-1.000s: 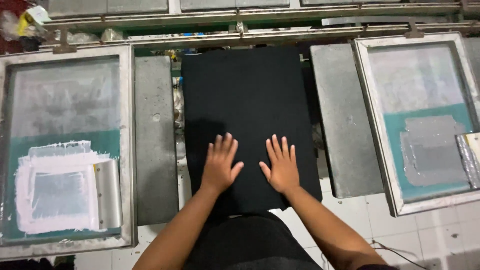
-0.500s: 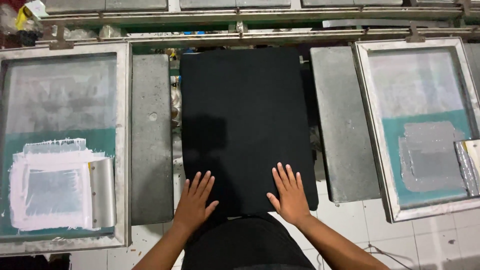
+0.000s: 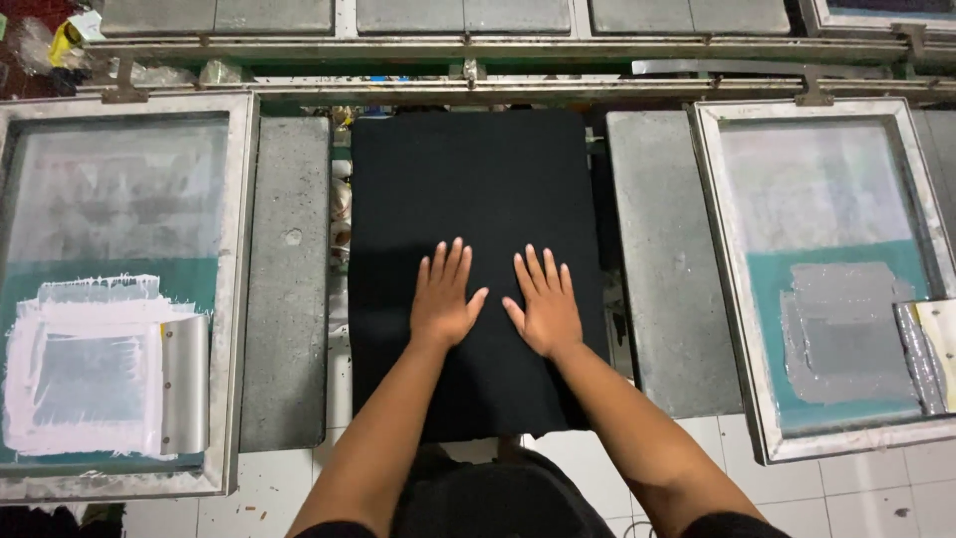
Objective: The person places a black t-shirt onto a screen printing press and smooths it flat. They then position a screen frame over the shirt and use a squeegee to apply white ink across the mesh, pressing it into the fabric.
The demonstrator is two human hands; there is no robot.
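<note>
Left hand (image 3: 445, 296), right hand (image 3: 539, 302): fingers spread flat, gripping nothing, pressing black fabric (image 3: 468, 189); soft, light, likely best pinched at edges.

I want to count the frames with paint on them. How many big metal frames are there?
2 fully in view: the left frame with white ink and the right frame with grey ink, either side of the black cloth. Another's corner peeks in top right.

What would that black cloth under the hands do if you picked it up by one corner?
The black cloth would probably flop and drape, not hold its shape: its near end already hangs over the board's edge. It looks light and matte, so likely not slippery; the left hand and right hand press flat on it.
</note>
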